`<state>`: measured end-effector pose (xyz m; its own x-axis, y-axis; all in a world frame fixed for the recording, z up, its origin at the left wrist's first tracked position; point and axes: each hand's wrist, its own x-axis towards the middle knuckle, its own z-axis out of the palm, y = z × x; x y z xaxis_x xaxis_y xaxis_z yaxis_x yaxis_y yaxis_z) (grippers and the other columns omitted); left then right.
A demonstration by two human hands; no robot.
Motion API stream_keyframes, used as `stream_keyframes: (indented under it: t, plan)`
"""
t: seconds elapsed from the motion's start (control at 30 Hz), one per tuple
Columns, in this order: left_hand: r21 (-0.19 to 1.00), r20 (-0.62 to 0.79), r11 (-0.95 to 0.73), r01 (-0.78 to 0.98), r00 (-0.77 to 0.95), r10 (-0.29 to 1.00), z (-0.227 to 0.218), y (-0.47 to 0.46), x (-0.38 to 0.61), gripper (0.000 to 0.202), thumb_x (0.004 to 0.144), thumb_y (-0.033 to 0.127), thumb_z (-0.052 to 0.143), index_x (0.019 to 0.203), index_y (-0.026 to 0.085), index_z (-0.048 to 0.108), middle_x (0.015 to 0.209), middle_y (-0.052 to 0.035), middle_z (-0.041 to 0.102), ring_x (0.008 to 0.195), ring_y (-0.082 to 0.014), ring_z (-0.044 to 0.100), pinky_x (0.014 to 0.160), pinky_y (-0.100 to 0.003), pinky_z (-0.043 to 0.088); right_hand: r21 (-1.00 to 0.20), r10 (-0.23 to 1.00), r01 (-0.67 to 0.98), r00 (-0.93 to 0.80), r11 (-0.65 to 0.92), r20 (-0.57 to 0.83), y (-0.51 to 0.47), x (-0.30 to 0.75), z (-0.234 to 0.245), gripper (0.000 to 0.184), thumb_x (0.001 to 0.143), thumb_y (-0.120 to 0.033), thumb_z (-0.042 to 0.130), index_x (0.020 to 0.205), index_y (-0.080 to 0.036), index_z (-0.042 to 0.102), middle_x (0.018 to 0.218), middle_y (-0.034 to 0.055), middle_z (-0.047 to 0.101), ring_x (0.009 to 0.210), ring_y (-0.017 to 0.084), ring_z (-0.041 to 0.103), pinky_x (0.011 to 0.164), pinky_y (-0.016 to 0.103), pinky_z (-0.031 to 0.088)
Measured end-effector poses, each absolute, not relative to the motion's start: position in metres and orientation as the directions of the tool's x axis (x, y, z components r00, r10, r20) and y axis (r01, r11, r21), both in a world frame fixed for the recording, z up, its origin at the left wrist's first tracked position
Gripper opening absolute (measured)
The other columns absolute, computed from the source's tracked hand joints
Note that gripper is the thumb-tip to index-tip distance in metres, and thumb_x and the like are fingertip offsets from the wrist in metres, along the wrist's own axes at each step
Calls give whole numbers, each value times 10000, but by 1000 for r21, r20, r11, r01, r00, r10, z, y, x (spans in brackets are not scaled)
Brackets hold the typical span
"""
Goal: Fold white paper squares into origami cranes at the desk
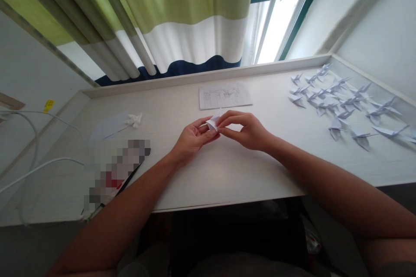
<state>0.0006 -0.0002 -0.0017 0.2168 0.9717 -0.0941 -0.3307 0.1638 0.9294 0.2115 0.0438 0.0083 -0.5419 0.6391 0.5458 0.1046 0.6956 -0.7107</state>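
Observation:
A small white folded-paper crane (pixel 212 123) is held between my two hands above the middle of the desk. My left hand (pixel 194 137) grips it from the left, palm turned up, with the thumb on top and the fingers beneath. From the right, my right hand (pixel 246 130) pinches the paper between thumb and fingertips. The crane is partly covered by fingers, so its whole shape does not show. Many finished-looking paper cranes (pixel 336 104) stand in a loose group at the desk's right end.
A printed sheet or booklet (pixel 225 95) lies just beyond my hands. At left are blank paper (pixel 109 125), a crumpled white tissue (pixel 134 120), a blurred-out phone-like object (pixel 118 175) and white cables (pixel 48 161). The white desk (pixel 201 186) has a raised back edge below the curtain (pixel 195 30).

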Motion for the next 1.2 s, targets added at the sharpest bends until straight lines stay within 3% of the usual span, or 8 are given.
stream_keyframes:
  t: [0.27, 0.6, 0.77, 1.0, 1.2]
  plan:
    - [923, -114, 182, -338, 210, 971, 0, 0, 0, 542, 693, 169, 965, 1195, 173, 761, 1113, -84, 818, 1060, -208, 754, 1101, -440, 534, -803, 713, 79, -517, 591, 474, 42, 209, 9, 120, 942, -280, 756, 852, -213, 800, 985, 70, 808, 946, 225, 762, 878, 397, 614]
    - [935, -111, 170, -312, 200, 974, 2, 0, 2, 546, 683, 178, 971, 1185, 182, 755, 1064, -66, 822, 1034, -212, 760, 1076, -437, 544, -785, 709, 56, -473, 617, 523, 40, 205, 5, 143, 969, -319, 740, 879, -210, 760, 929, 46, 796, 857, 189, 736, 838, 397, 651]
    - [956, -97, 132, -262, 143, 985, -2, 0, 3, 495, 722, 312, 976, 1146, 180, 757, 1018, -69, 830, 950, -225, 788, 947, -403, 603, -801, 717, 25, -461, 599, 522, 38, 203, 3, 130, 989, -307, 706, 921, -200, 734, 954, 53, 761, 890, 180, 730, 838, 393, 675]
    - [985, -13, 26, -169, 79, 997, -5, -1, 5, 483, 721, 451, 971, 1064, 173, 774, 985, -75, 837, 904, -224, 787, 824, -356, 630, -674, 650, 150, -479, 723, 590, 34, 203, 6, 132, 945, -298, 736, 884, -205, 665, 887, 38, 709, 801, 166, 670, 727, 354, 632]
    - [992, 18, -9, -128, 70, 997, 0, -3, 7, 368, 788, 442, 929, 967, 155, 785, 901, -60, 822, 845, -205, 782, 804, -334, 622, -763, 772, 233, -409, 603, 486, 37, 201, 2, 195, 934, -274, 697, 817, -215, 552, 792, 7, 683, 719, 152, 647, 683, 340, 600]
